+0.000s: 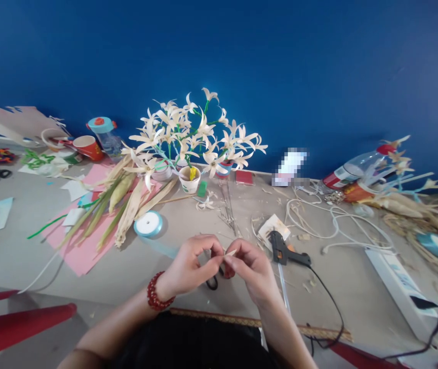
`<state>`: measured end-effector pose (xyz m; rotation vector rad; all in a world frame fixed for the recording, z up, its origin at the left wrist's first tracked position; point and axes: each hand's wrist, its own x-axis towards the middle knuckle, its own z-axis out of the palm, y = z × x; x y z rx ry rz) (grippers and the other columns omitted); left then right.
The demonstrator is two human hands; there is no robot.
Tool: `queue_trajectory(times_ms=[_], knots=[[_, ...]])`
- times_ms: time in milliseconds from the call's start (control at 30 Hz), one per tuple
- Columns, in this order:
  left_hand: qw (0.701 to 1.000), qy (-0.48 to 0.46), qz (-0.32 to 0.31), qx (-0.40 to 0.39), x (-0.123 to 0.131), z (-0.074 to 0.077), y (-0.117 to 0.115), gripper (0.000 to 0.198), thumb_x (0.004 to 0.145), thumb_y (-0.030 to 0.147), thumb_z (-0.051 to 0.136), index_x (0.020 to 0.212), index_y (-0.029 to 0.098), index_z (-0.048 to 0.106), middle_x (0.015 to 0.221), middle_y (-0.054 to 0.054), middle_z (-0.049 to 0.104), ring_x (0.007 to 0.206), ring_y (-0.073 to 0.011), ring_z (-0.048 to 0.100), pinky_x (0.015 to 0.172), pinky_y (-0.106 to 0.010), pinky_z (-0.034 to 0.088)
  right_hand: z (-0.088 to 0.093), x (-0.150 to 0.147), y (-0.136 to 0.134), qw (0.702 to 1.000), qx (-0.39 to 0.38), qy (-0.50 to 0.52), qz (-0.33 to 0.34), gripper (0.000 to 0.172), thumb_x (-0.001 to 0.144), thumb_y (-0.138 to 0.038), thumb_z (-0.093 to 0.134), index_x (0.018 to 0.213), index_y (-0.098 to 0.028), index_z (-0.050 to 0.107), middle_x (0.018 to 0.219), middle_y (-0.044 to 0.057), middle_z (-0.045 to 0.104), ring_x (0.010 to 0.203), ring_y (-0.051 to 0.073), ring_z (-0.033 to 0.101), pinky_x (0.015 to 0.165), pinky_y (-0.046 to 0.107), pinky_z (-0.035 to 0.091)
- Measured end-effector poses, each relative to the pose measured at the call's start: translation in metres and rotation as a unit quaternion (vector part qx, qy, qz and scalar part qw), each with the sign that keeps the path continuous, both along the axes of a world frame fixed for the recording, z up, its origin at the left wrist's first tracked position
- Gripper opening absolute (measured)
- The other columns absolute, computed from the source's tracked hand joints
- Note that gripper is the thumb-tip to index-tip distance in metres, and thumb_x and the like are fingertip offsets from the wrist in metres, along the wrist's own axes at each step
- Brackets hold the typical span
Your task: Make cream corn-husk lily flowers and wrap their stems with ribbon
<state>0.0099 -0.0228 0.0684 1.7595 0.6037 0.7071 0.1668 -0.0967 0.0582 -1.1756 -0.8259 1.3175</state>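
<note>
Close together over the front of the table, my left hand [199, 261] and my right hand [252, 269] both pinch a small pale husk piece [230, 253] with a pointed tip. A red beaded bracelet circles my left wrist. Below my fingers shows a black loop [212, 283], perhaps a scissors handle, mostly covered by the hands. A black hot glue gun [280, 248] lies just right of my right hand, by a stained white card. Left of my left hand is a roll of light blue ribbon [148, 224].
White husk flowers [199, 128] stand in cups against the blue wall. Corn husks [121, 205] lie on pink paper [78, 256] at left. To the right are white cables [334, 220], a plastic bottle [352, 169] and a power strip [399, 292]; the glue gun's cord hangs over the front edge.
</note>
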Motion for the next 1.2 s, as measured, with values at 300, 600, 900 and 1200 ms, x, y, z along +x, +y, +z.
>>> queue_trajectory(times_ms=[300, 600, 900, 1200], knots=[[0.920, -0.178, -0.067, -0.343, 0.005, -0.018, -0.008, 0.021, 0.081, 0.029, 0.064, 0.070, 0.016, 0.052, 0.064, -0.001, 0.057, 0.058, -0.0162, 0.061, 0.058, -0.028, 0.047, 0.001, -0.010, 0.001, 0.992, -0.026, 0.125, 0.017, 0.025, 0.072, -0.031, 0.080, 0.066, -0.017, 0.059, 0.050, -0.003, 0.060, 0.041, 0.009, 0.052, 0.044, 0.019, 0.042], [0.894, -0.274, -0.056, -0.349, 0.003, -0.027, -0.009, 0.026, 0.079, 0.035, 0.067, 0.066, 0.014, 0.057, 0.064, -0.002, 0.053, 0.063, -0.0157, 0.056, 0.063, -0.029, 0.045, 0.002, -0.012, 0.000, 0.977, -0.015, 0.210, 0.023, 0.022, 0.074, -0.027, 0.077, 0.065, -0.017, 0.059, 0.045, -0.006, 0.053, 0.037, 0.007, 0.045, 0.043, 0.019, 0.043], [0.946, -0.185, -0.056, -0.262, -0.001, -0.009, -0.011, 0.018, 0.086, 0.029, 0.065, 0.079, 0.016, 0.055, 0.073, -0.003, 0.062, 0.067, -0.0165, 0.062, 0.067, -0.029, 0.049, 0.004, -0.012, -0.002, 0.997, 0.019, 0.068, -0.007, 0.021, 0.077, -0.030, 0.077, 0.070, -0.018, 0.062, 0.052, -0.002, 0.063, 0.044, 0.011, 0.056, 0.046, 0.021, 0.044], [0.891, -0.298, -0.054, -0.337, 0.003, -0.023, -0.011, 0.023, 0.082, 0.034, 0.065, 0.073, 0.014, 0.060, 0.069, -0.003, 0.056, 0.069, -0.0174, 0.059, 0.071, -0.032, 0.049, 0.005, -0.015, -0.003, 0.985, 0.036, 0.163, -0.032, 0.021, 0.076, -0.029, 0.076, 0.068, -0.019, 0.060, 0.047, -0.006, 0.054, 0.041, 0.010, 0.049, 0.046, 0.023, 0.045]])
